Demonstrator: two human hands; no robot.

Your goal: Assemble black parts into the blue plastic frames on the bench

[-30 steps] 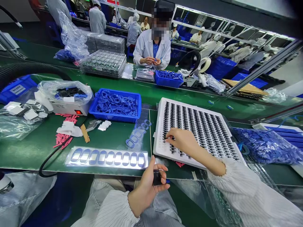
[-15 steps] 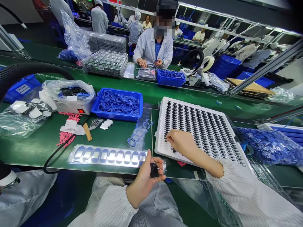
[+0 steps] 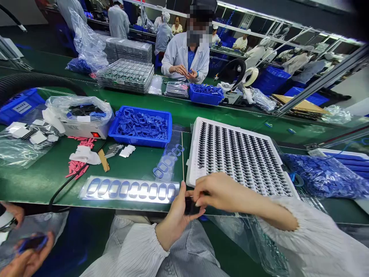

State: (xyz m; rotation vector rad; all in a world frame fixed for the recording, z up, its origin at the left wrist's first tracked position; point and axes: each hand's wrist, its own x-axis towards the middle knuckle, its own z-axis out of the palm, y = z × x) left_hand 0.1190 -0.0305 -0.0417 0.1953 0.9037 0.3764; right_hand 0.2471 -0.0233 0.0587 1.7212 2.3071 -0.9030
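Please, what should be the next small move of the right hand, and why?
Perhaps the right hand should press lightly on the small black rectangular piece: it reaches right over that piece, which the left hand holds. Whether the right hand carries anything is hidden.

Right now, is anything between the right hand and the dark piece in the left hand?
Nothing visible: the right hand is close over the dark piece, which the left hand holds. Actual contact is unclear.

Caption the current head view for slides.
Left hand holds a small black object, right hand at it, near a white rectangular tray of black pieces.
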